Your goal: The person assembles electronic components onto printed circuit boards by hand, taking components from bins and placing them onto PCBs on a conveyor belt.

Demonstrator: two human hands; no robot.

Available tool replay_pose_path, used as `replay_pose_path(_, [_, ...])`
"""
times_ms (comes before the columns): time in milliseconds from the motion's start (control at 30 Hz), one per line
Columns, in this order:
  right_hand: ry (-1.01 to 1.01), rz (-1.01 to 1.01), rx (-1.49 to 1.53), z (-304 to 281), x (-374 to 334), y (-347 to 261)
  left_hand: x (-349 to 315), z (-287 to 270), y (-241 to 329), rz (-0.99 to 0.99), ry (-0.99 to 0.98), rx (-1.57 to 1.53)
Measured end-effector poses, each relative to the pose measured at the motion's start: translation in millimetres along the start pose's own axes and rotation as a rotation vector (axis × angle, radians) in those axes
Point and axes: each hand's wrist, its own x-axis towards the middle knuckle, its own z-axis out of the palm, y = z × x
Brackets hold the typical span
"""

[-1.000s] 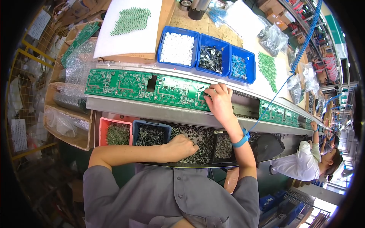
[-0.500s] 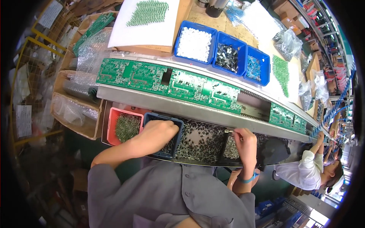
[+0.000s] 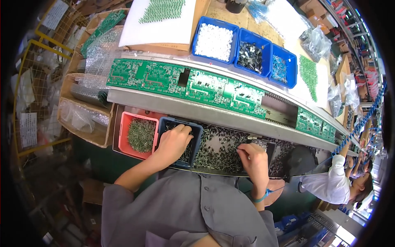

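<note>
"Grip?"
"Left hand (image 3: 175, 142) in navy bin (image 3: 198, 139), right hand (image 3: 254, 159) bent over loose leaded components (image 3: 222, 161), both near side; whether either grasps parts, we can't tell."
"Doing it well?"
"We'd lift single parts by their bodies, leads unbent."

The left hand (image 3: 175, 142) hides part of the dark blue bin (image 3: 197, 142), so its catch cannot be told. Anything between the right hand's (image 3: 254, 158) fingertips is too small to tell. The top edge cuts off the white sheet (image 3: 158, 33) and dark cup (image 3: 236, 5); the bottom edge, the gray shirt (image 3: 181, 201).
</note>
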Motion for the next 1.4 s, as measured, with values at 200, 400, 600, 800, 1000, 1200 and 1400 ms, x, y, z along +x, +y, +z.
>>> replay_pose_path(200, [-0.088,-0.167,0.146,27.8,15.3,-28.2,-1.9,8.2,-5.8,0.001,0.021,0.014])
replay_pose_path(400, [-0.296,-0.523,0.176,69.1,28.3,-49.2,-1.9,2.6,-5.6,0.047,0.045,0.035])
replay_pose_path(600, [-0.256,-0.692,-0.138,108.6,28.6,-65.9,-4.7,-20.2,-0.4,0.026,0.13,-0.001])
replay_pose_path(800, [-0.335,-0.666,-0.186,114.7,28.7,-68.7,-8.0,-18.4,-7.9,0.093,0.089,-0.014])
replay_pose_path(1000, [-0.193,-0.67,-0.187,117.3,25.6,-67.7,1.4,-11.8,-10.7,0.206,-0.041,0.177])
replay_pose_path(1200, [-0.214,-0.734,-0.171,108.1,27.4,-59.3,5.3,-8.5,-12.7,0.239,-0.069,0.234])
replay_pose_path(1400, [-0.123,-0.54,0.246,72.9,27.8,-45.0,0.2,-4.8,-14.0,0.265,-0.012,0.188])
